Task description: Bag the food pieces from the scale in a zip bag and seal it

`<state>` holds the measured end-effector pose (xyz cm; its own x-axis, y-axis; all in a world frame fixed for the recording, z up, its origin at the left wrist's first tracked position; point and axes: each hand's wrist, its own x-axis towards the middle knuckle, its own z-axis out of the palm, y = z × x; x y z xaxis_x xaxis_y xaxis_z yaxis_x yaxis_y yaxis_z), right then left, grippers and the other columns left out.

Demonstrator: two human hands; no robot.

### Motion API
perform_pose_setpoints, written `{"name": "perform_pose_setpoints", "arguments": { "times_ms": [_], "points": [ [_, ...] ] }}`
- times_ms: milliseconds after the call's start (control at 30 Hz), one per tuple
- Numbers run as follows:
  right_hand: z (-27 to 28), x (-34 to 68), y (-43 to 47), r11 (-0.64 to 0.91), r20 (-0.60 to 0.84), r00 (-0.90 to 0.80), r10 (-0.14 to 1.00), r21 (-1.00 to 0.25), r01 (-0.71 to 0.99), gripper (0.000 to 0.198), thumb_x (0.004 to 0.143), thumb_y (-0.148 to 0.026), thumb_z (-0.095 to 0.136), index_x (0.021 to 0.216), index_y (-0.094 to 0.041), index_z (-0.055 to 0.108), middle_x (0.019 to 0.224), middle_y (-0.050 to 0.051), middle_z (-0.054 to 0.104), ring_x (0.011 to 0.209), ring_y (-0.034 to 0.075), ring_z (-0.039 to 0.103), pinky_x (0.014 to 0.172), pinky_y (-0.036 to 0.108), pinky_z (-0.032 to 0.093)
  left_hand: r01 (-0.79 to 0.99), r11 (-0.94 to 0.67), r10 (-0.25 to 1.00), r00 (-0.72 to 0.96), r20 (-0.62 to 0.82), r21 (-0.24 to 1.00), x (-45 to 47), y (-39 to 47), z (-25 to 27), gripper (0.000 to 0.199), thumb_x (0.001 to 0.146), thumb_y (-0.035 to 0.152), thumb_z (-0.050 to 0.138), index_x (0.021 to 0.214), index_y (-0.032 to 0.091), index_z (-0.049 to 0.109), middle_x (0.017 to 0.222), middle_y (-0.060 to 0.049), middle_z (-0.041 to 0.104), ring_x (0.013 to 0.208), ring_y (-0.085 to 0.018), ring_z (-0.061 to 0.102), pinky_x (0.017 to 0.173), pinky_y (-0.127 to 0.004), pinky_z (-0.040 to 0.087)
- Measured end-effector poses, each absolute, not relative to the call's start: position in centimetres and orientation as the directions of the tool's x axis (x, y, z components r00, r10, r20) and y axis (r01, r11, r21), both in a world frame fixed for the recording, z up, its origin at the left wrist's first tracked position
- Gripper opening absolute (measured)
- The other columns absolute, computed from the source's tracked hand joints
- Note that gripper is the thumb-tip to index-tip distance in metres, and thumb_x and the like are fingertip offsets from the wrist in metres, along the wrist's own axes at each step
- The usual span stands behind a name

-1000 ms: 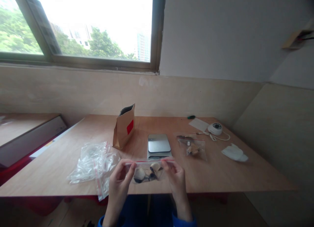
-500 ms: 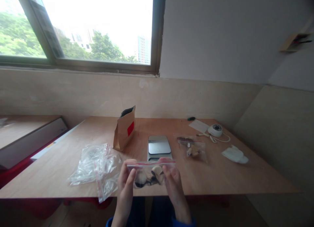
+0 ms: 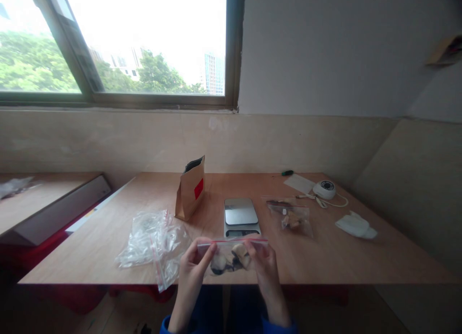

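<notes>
We saw the bag (image 3: pixel 225 269) in the lower middle of the frame, held up in front of the table (image 3: pixel 332 259) by two hands. The left hand (image 3: pixel 197 262) was pinching its upper left corner between thumb and fingers, and the right hand (image 3: pixel 265 264) was pinching the upper right part in a similar manner. The red seal (image 3: pixel 234 240) ran along the top, and inside we noticed pale pieces (image 3: pixel 240 254) with dark edges. Whether the seal was fully closed, we could not tell.

Just behind the bag, near the centre, we saw a scale (image 3: pixel 240 212) lying flat, with its front partly hidden. To its left, a brown pouch (image 3: pixel 187 194) stood upright, open at the top, with a red label (image 3: pixel 198 189). In the lower left we found a heap of clear bags (image 3: pixel 146 240); one reached over the front edge.

Right of the scale lay a second bag (image 3: pixel 292 221) with brown pieces in it. Farther right we saw a white camera (image 3: pixel 325 190) with its cable (image 3: pixel 342 202), beside a white sheet (image 3: pixel 299 184).
</notes>
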<state>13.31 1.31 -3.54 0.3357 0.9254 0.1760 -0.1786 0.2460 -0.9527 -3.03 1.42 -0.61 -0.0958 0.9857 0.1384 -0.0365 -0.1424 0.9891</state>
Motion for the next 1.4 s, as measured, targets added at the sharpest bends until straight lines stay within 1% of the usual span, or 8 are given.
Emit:
{"name": "perform_pose_setpoints", "arguments": {
  "times_ms": [200,367,533,600,700,767,1033,1400],
  "points": [
    [-3.2,13.0,1.0,0.275,0.225,0.294,0.929,-0.951,-0.143,0.018,0.077,-0.037,0.070,0.074,-0.019,0.069,0.073,0.001,0.066,0.071,0.017,0.062,0.068,0.027,0.050,-0.009,-0.190,0.970,-0.157,0.186,0.982,-3.4,1.1,-1.3,0.025,0.074,0.040,0.071,0.078,0.016,0.067,0.072,-0.003,0.069,0.066,-0.017,0.064,0.059,-0.024,0.051],
    [-2.8,12.7,0.9,0.308,0.259,0.266,0.929,-0.938,-0.162,0.020,0.077,-0.038,0.070,0.071,-0.019,0.067,0.077,0.002,0.066,0.078,0.018,0.062,0.075,0.027,0.049,-0.009,-0.221,0.957,-0.193,0.215,0.975,-3.5,1.3,-1.5,0.024,0.076,0.039,0.070,0.080,0.016,0.066,0.071,-0.002,0.067,0.066,-0.015,0.062,0.061,-0.024,0.051],
    [-2.0,12.5,0.0,0.203,0.200,0.035,0.979,-0.951,-0.232,0.029,0.079,-0.043,0.066,0.097,-0.020,0.068,0.094,0.006,0.068,0.086,0.021,0.064,0.075,0.029,0.052,-0.052,-0.208,0.967,-0.160,0.197,0.977,-3.5,1.3,-1.5,0.023,0.079,0.039,0.067,0.081,0.016,0.063,0.070,0.000,0.063,0.066,-0.013,0.059,0.064,-0.023,0.049],
    [-1.7,12.1,-0.1,0.184,0.187,0.005,0.982,-0.962,-0.203,0.028,0.079,-0.043,0.067,0.097,-0.021,0.068,0.090,0.005,0.067,0.080,0.019,0.063,0.069,0.027,0.052,-0.083,-0.210,0.969,-0.147,0.197,0.974,-3.6,1.3,-1.7,0.023,0.080,0.039,0.066,0.084,0.017,0.063,0.072,0.000,0.062,0.068,-0.013,0.059,0.065,-0.023,0.049],
    [-1.5,11.6,0.1,0.203,0.193,0.071,0.979,-0.965,-0.169,0.022,0.078,-0.042,0.068,0.083,-0.020,0.068,0.077,0.001,0.063,0.068,0.016,0.059,0.059,0.024,0.048,-0.111,-0.223,0.970,-0.129,0.208,0.969,-3.8,1.2,-1.9,0.026,0.078,0.041,0.067,0.088,0.017,0.063,0.076,-0.001,0.064,0.069,-0.014,0.060,0.065,-0.023,0.049],
    [-1.6,11.5,0.3,0.224,0.209,0.108,0.972,-0.960,-0.165,0.023,0.077,-0.042,0.068,0.077,-0.019,0.068,0.077,0.002,0.063,0.068,0.015,0.058,0.060,0.024,0.048,-0.102,-0.219,0.972,-0.103,0.209,0.970,-3.9,1.1,-1.8,0.029,0.076,0.041,0.069,0.092,0.017,0.064,0.081,-0.003,0.066,0.073,-0.015,0.062,0.066,-0.024,0.050],
    [-2.0,12.4,0.1,0.219,0.215,0.042,0.976,-0.965,-0.146,0.024,0.080,-0.043,0.067,0.084,-0.020,0.070,0.082,0.002,0.066,0.077,0.018,0.062,0.068,0.026,0.049,-0.030,-0.213,0.974,-0.084,0.209,0.977,-4.2,0.8,-1.1,0.024,0.073,0.038,0.072,0.081,0.015,0.067,0.078,-0.004,0.066,0.076,-0.017,0.063,0.071,-0.026,0.051],
    [-2.3,12.4,0.5,0.317,0.300,0.189,0.935,-0.946,-0.069,0.022,0.078,-0.039,0.069,0.071,-0.018,0.069,0.080,0.004,0.064,0.080,0.020,0.062,0.075,0.030,0.050,0.006,-0.202,0.974,-0.102,0.202,0.979,-4.0,0.7,-0.9,0.025,0.072,0.040,0.072,0.074,0.016,0.064,0.070,-0.002,0.063,0.068,-0.015,0.059,0.063,-0.024,0.048]
  ]
}}
